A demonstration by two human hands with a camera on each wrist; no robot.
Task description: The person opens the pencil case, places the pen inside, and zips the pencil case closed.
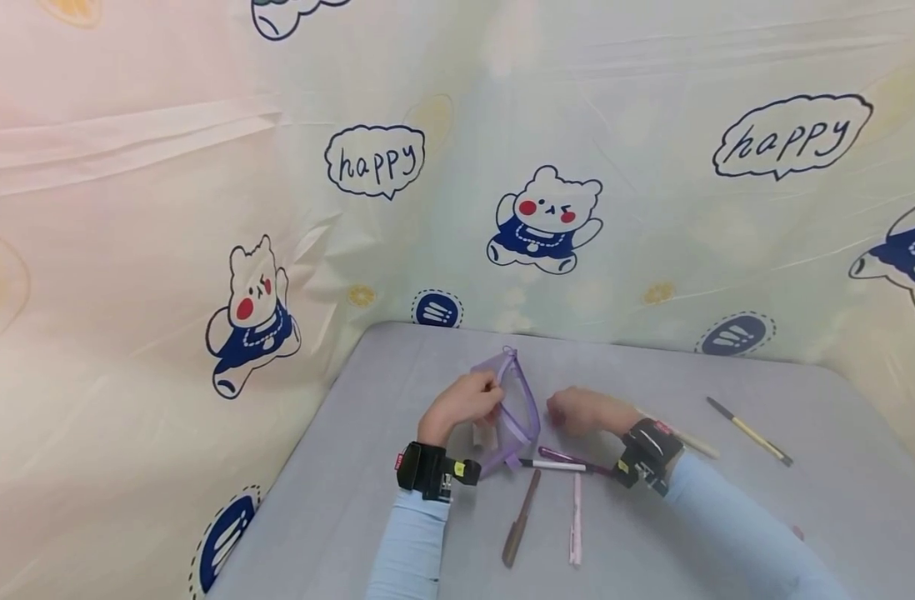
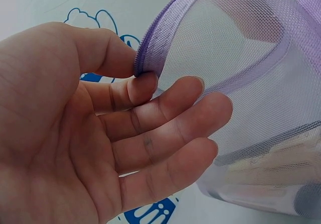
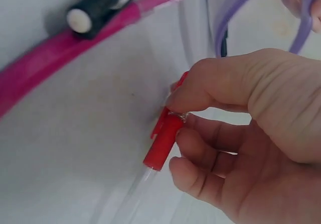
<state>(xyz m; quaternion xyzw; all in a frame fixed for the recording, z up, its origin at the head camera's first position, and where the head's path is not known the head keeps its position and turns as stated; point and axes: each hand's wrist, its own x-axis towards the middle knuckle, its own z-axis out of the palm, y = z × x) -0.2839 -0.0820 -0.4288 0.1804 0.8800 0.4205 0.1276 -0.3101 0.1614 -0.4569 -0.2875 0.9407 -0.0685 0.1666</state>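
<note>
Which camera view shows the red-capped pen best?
The right wrist view: the red-capped pen is large and close, pinched by the right hand, its red and clear parts showing. In the head view it cannot be made out at that hand; the left wrist view does not show it.

on the grey table (image 1: 307, 500) i see a mesh pouch (image 1: 516, 402), a brown pen (image 1: 521, 521), a pale pink pen (image 1: 576, 521) and, rightward, a yellow pen (image 1: 750, 431).

long light blue sleeves (image 1: 407, 542), black wrist cameras (image 1: 422, 471), small red tags (image 1: 399, 461), yellow marks (image 1: 459, 469)
</note>
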